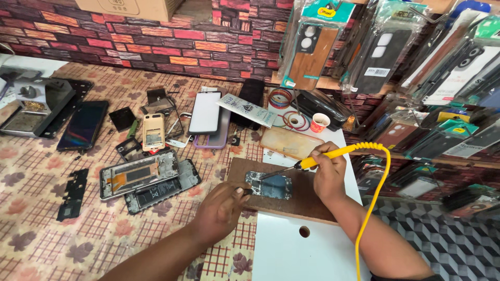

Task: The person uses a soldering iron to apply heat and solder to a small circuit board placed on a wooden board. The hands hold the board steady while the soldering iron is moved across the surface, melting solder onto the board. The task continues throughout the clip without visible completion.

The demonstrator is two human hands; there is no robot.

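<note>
A small blue-grey circuit board (269, 185) lies on a brown wooden board (307, 200). My left hand (221, 209) rests at the wooden board's left edge, its fingertips pinching a thin tool against the circuit board's left end. My right hand (329, 174) grips a yellow soldering iron (327, 155) like a pen, its dark tip touching the circuit board's top. The iron's yellow cord (376, 192) loops down to the right.
Opened phones, frames (139, 176), screens (83, 125) and back covers lie over the patterned tablecloth to the left. A white surface with a hole (304, 231) sits under the board. A small paper cup (319, 123), tape rolls and hanging phone cases (312, 44) stand behind and right.
</note>
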